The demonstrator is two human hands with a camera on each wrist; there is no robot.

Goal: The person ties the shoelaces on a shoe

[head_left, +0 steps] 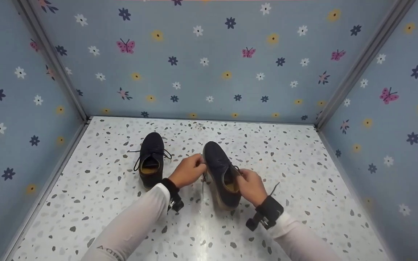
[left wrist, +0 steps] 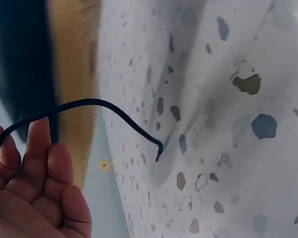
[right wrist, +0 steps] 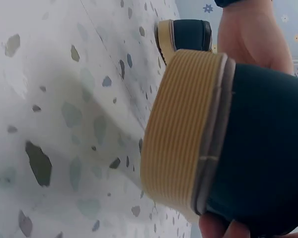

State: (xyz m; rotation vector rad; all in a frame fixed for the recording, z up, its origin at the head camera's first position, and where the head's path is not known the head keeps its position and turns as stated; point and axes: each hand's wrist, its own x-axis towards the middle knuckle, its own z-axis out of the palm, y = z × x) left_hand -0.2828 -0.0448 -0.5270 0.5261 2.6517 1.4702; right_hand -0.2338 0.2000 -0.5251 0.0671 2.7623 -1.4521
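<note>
A dark navy lace-up shoe (head_left: 217, 159) with a tan ribbed sole stands between the hands, toe pointing away. At its left side the left hand (head_left: 189, 170) pinches a dark shoelace (left wrist: 97, 101), whose loose end arcs out over the floor in the left wrist view. The right hand (head_left: 251, 185) holds the shoe's right side beside the opening, its fingertips (right wrist: 223, 228) low near the sole in the right wrist view. Another lace end (head_left: 275, 188) sticks out past the right wrist. The matching shoe (head_left: 153, 145) sits to the left, its laces spread loosely to both sides.
A white speckled surface (head_left: 292, 156) lies under both shoes. Blue panels (head_left: 209, 65) printed with flowers and butterflies enclose it at the back, left and right, joined by grey corner posts (head_left: 361, 61).
</note>
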